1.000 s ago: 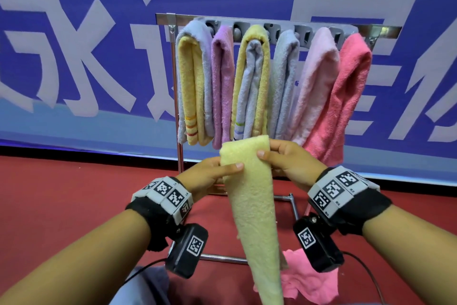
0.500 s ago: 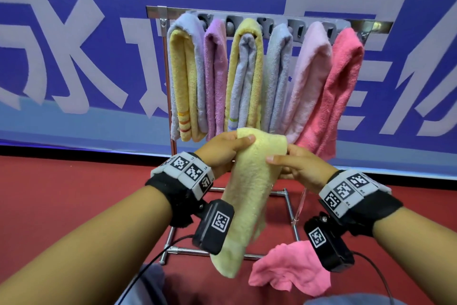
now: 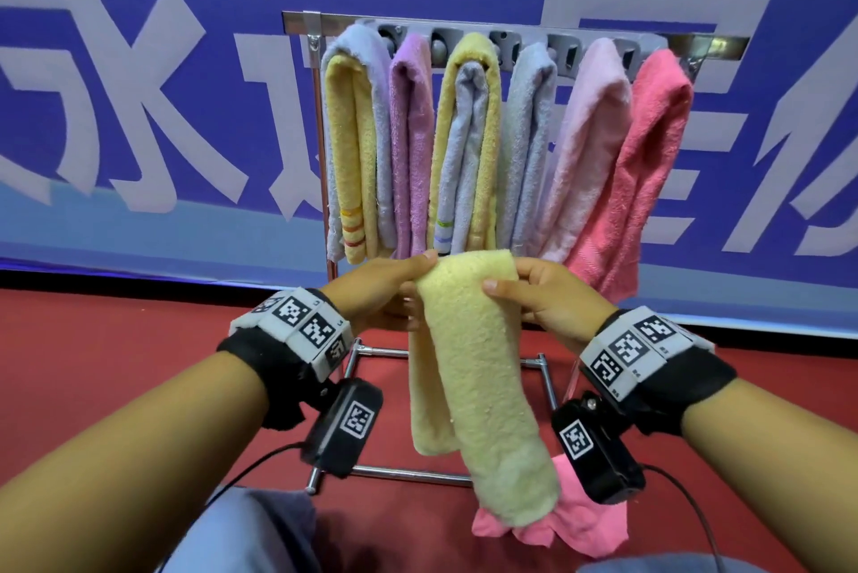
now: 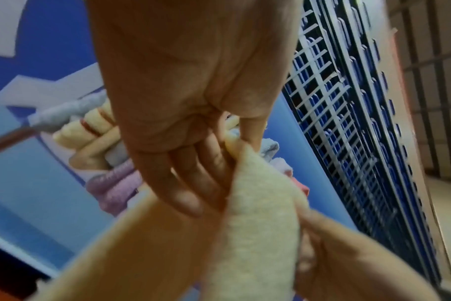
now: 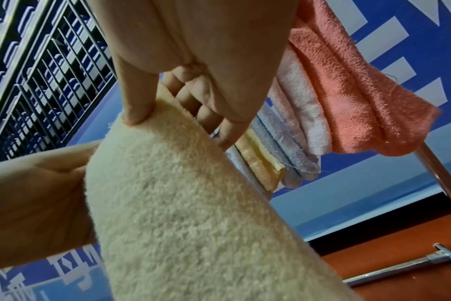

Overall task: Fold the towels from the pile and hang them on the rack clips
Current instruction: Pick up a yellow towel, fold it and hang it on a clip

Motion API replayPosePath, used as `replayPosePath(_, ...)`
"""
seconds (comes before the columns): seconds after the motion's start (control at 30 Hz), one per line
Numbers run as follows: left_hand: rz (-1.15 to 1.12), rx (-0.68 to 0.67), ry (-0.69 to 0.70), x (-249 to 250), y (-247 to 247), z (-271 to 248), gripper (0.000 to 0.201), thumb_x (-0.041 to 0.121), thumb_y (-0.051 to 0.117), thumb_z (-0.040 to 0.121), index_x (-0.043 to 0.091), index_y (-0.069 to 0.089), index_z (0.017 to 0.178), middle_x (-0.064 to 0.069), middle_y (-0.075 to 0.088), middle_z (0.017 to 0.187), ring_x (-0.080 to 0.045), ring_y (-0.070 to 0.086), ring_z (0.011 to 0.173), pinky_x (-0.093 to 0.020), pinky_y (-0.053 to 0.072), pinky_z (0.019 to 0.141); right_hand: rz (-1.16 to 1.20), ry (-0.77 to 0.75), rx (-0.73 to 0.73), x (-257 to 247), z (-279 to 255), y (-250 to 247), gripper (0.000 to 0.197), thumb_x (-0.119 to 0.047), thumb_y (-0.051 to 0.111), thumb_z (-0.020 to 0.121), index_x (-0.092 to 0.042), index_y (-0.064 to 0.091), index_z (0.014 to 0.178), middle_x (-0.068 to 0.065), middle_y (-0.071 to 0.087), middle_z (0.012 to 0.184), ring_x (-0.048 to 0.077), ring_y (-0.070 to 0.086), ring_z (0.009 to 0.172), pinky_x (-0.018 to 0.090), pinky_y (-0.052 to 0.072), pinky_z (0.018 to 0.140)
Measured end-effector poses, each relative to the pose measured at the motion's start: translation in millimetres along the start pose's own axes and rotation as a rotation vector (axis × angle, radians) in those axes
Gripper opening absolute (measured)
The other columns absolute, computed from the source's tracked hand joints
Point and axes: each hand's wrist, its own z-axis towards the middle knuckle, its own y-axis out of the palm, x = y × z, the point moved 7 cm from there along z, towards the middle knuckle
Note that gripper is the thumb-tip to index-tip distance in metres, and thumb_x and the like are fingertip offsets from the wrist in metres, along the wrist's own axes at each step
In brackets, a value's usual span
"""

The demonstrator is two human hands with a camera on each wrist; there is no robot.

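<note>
Holding the pale yellow towel [image 3: 473, 368] doubled over at its top fold, I have my left hand [image 3: 380, 289] and right hand [image 3: 552, 298] pinching that fold from either side, just in front of the rack [image 3: 320, 182] and below its hung towels. I judge the folding step nearly complete. The next move calls for raising the fold to the clip bar [image 3: 562, 54], where a free clip must be found; none is clearly visible.

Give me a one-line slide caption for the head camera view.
Both hands pinch a folded pale yellow towel before a full rack.
</note>
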Motion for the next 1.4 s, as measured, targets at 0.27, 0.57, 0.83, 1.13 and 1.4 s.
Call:
replayPosePath(0.27, 0.576, -0.031, -0.058, 16, -16, -1, 0.049, 0.046, 0.025, 0.101, 0.018, 0.055, 0.126, -0.004, 0.06, 0.128, -0.022, 0.055, 0.109, -0.03, 0.042, 0.079, -0.074, 0.146, -0.041, -11, 7, -6, 0.017, -0.004, 0.048, 0.092, -0.009, 0.064, 0.09, 0.005, 0.064, 0.074, 0.012, 0.061, 0.062, 0.02, 0.048, 0.058)
replayPosePath(0.57, 0.169, -0.224, 0.327, 38, 61, 19, 0.035, 0.002, 0.031, 0.1, -0.001, 0.047, 0.131, -0.008, 0.053, 0.121, -0.015, 0.048, 0.114, -0.016, 0.04, 0.091, -0.166, 0.272, 0.085, -27, -1, -17, 0.019, -0.006, 0.045, 0.074, 0.002, 0.06, 0.083, 0.011, 0.052, 0.065, 0.02, 0.044, 0.06, 0.028, 0.033, 0.053)
replayPosePath(0.83, 0.168, -0.221, 0.272, 23, 69, 21, 0.039, 0.025, 0.039, 0.101, 0.006, 0.05, 0.134, -0.005, 0.052, 0.139, -0.016, 0.044, 0.131, -0.036, 0.028, 0.115, -0.217, 0.317, 0.13, -24, -7, -32, 0.017, -0.005, 0.045, 0.075, -0.003, 0.055, 0.089, 0.01, 0.048, 0.066, 0.02, 0.046, 0.059, 0.029, 0.034, 0.056)
replayPosePath(1.13, 0.098, -0.21, 0.286, 32, 60, 3, 0.017, 0.027, 0.044, 0.098, 0.016, 0.05, 0.087, 0.001, 0.056, 0.097, -0.008, 0.053, 0.093, -0.024, 0.037, 0.086, -0.203, 0.267, -0.019, -25, -12, -23, 0.01, -0.007, 0.042, 0.069, -0.009, 0.052, 0.067, 0.0, 0.046, 0.054, 0.013, 0.042, 0.051, 0.024, 0.034, 0.051)
replayPosePath(1.4, 0.03, -0.156, 0.359, 57, 64, 0, 0.018, 0.028, 0.042, 0.1, 0.014, 0.049, 0.092, -0.003, 0.054, 0.089, -0.009, 0.053, 0.077, -0.013, 0.045, 0.065, -0.143, 0.112, 0.008, -29, -9, -37, 0.017, -0.012, 0.048, 0.064, -0.002, 0.053, 0.076, 0.003, 0.046, 0.063, 0.011, 0.044, 0.058, 0.026, 0.035, 0.062)
